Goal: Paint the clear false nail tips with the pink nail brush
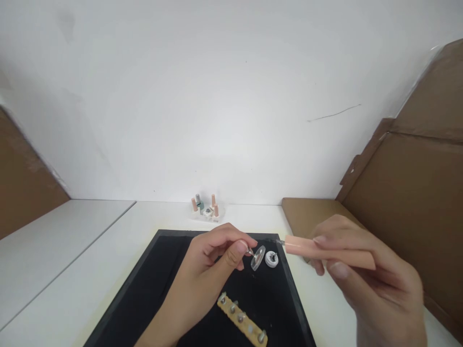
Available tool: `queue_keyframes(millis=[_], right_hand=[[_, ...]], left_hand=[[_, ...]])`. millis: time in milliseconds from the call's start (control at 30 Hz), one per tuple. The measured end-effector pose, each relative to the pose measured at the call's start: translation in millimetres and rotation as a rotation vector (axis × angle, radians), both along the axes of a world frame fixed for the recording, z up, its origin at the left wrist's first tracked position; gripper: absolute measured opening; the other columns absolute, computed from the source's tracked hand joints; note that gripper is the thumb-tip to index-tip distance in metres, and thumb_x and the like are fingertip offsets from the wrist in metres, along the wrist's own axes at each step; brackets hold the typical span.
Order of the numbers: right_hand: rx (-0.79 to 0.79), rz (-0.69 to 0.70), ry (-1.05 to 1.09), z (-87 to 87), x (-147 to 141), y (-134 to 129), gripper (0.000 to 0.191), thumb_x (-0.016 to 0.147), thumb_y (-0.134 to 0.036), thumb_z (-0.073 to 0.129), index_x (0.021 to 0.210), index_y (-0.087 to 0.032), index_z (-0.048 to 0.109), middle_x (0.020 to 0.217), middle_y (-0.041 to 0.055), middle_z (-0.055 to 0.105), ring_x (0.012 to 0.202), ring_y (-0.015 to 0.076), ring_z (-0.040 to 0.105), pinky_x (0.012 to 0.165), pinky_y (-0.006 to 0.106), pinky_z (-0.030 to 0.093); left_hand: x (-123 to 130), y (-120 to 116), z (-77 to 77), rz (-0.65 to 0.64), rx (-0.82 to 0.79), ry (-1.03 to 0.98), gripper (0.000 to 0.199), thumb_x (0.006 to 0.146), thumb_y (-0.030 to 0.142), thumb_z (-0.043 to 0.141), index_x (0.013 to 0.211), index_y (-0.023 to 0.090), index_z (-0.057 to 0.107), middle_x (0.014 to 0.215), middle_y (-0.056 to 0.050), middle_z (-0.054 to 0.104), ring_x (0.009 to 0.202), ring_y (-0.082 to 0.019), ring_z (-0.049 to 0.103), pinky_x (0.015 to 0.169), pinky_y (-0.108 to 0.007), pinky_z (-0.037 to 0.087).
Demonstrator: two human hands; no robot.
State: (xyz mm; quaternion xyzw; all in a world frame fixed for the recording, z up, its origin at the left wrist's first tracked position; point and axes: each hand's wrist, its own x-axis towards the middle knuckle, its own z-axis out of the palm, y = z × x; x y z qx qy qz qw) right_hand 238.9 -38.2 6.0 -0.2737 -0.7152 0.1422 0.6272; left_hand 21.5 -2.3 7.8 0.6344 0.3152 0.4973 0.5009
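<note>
A single view is given, taken from a camera worn on the head and aimed forward and slightly down across a white table [90, 270] toward a white wall [217, 96]. The black mat [152, 284] is seen close below, cut off by the bottom edge. Cardboard panels [415, 193] are caught at both sides.

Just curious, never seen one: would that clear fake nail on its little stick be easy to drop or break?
Probably light: the left hand holds the clear nail tip by fingertips alone. Its thin, glossy shell likely flexes and feels slippery. The pinched stick looks small, so it might twist easily.
</note>
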Motion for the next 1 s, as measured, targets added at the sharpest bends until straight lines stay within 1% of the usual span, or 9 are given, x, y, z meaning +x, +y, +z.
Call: queue_keyframes(millis=[133, 233, 367, 467, 600, 800, 1000], right_hand=[[-0.001, 0.079, -0.033, 3.6, -3.4, 0.1, 0.014, 0.094, -0.032, 0.062, 0.106, -0.028, 0.07, 0.072, 0.0002, 0.06, 0.064, 0.0168, 0.056, 0.054, 0.03, 0.043], [-0.011, 0.116, -0.068, 9.3, -7.7, -0.3, 0.013, 0.094, -0.033, 0.062, 0.104, -0.028, 0.069, 0.072, 0.0, 0.061, 0.062, 0.0154, 0.057, 0.052, 0.029, 0.044], [0.001, 0.092, -0.086, 11.9, -8.6, -0.7, 0.011, 0.094, -0.03, 0.062, 0.102, -0.026, 0.07, 0.073, 0.0005, 0.062, 0.064, 0.0151, 0.057, 0.053, 0.027, 0.045], [-0.001, 0.084, -0.054, 8.7, -4.7, 0.0, 0.014, 0.094, -0.027, 0.063, 0.105, -0.026, 0.071, 0.073, 0.0014, 0.062, 0.066, 0.0164, 0.056, 0.053, 0.028, 0.044], [-0.004, 0.045, -0.01, 5.5, -2.3, 0.5, 0.015, 0.094, -0.028, 0.063, 0.106, -0.027, 0.071, 0.073, 0.0017, 0.061, 0.064, 0.0169, 0.056, 0.053, 0.03, 0.044], [0.002, 0.116, -0.079, 10.6, -9.5, 0.0, 0.013, 0.093, -0.033, 0.063, 0.103, -0.027, 0.07, 0.073, 0.0003, 0.062, 0.062, 0.0149, 0.057, 0.051, 0.027, 0.043], [-0.004, 0.083, -0.018, 6.0, -4.8, 1.4, 0.015, 0.094, -0.027, 0.063, 0.107, -0.027, 0.071, 0.074, 0.0009, 0.062, 0.067, 0.0162, 0.056, 0.055, 0.029, 0.044]], left_hand=[[2.5, 3.8, 1.8, -0.005, -0.011, -0.006, 0.017, 0.09, 0.026, 0.067, 0.078, 0.022, 0.078, 0.065, 0.003, 0.06, 0.059, -0.011, 0.055, 0.059, -0.021, 0.045], [4.3, 3.4, 3.5, -0.011, -0.021, -0.002, 0.017, 0.09, 0.026, 0.067, 0.078, 0.022, 0.078, 0.065, 0.003, 0.06, 0.059, -0.011, 0.055, 0.059, -0.02, 0.046], [3.8, -0.5, 5.6, 0.01, -0.015, 0.009, 0.016, 0.089, 0.026, 0.068, 0.077, 0.022, 0.078, 0.064, 0.003, 0.06, 0.058, -0.01, 0.055, 0.058, -0.019, 0.046], [2.5, -2.1, 6.4, 0.019, -0.019, 0.025, 0.017, 0.089, 0.027, 0.067, 0.077, 0.022, 0.078, 0.061, 0.003, 0.059, 0.058, -0.01, 0.055, 0.058, -0.019, 0.046], [2.8, -0.5, 6.6, 0.022, -0.031, 0.042, 0.018, 0.088, 0.029, 0.068, 0.074, 0.02, 0.077, 0.059, 0.003, 0.059, 0.057, -0.011, 0.055, 0.058, -0.02, 0.046], [6.3, 1.0, 8.8, 0.017, -0.047, 0.034, 0.017, 0.088, 0.028, 0.068, 0.076, 0.021, 0.077, 0.062, 0.002, 0.064, 0.059, -0.012, 0.057, 0.059, -0.02, 0.048], [4.9, -1.2, 8.5, -0.003, -0.044, 0.011, 0.017, 0.088, 0.029, 0.069, 0.076, 0.021, 0.079, 0.06, 0.002, 0.066, 0.058, -0.011, 0.056, 0.058, -0.02, 0.049]])
